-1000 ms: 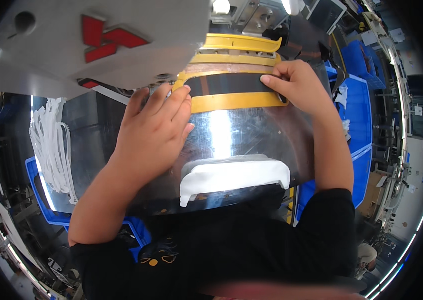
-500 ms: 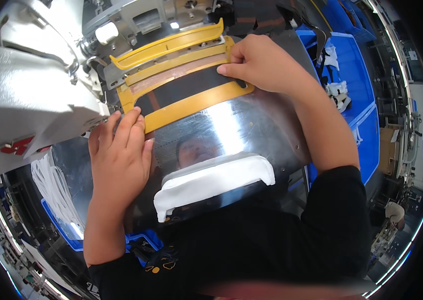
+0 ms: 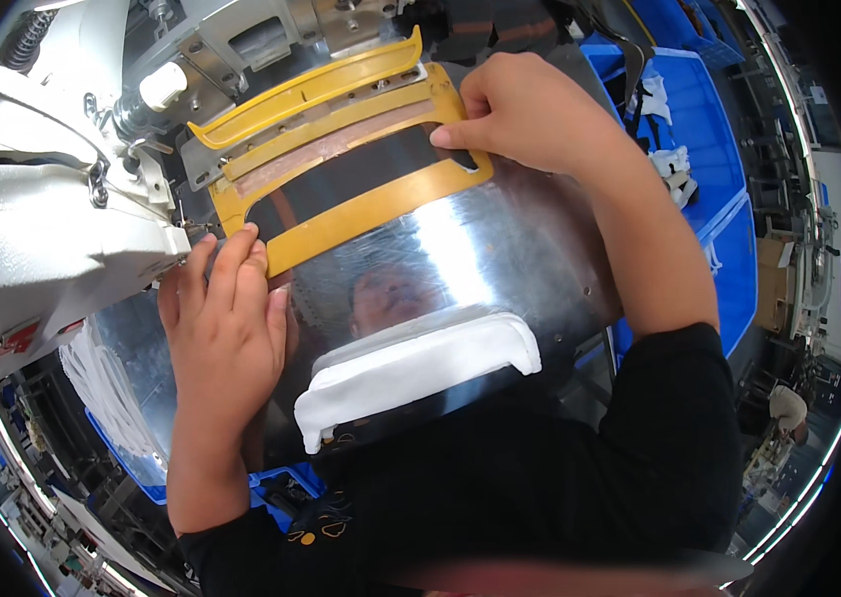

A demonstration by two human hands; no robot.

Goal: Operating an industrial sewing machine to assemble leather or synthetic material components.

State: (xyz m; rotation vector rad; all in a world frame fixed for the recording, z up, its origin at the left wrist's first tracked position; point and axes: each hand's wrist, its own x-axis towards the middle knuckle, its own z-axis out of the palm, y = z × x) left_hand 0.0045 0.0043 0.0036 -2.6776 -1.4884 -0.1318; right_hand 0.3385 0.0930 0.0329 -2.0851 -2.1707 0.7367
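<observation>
A flat yellow frame (image 3: 371,221) with a long opening lies on the shiny metal plate (image 3: 530,259). Dark material shows through the opening. My left hand (image 3: 226,333) rests its outstretched fingers at the frame's left end, thumb apart. At the other end, my right hand (image 3: 540,114) grips the frame's right side, its thumb over the inner edge and its fingers curled, partly hidden. Along the frame's far side runs a raised yellow curved bar (image 3: 311,88) on a metal bracket. Nearer to me sits a stack of white curved fabric pieces (image 3: 420,368).
A white sewing machine (image 3: 42,219) stands close beside my left hand. Blue bins (image 3: 714,119) with black and white pieces are at the right. A bundle of white strips (image 3: 107,388) lies at the left, above another blue bin edge (image 3: 127,468).
The yellow frame and both hands sit slightly farther left in the picture. The sewing machine has shifted left too, and the white stack a little. Both hands keep their places on the frame.
</observation>
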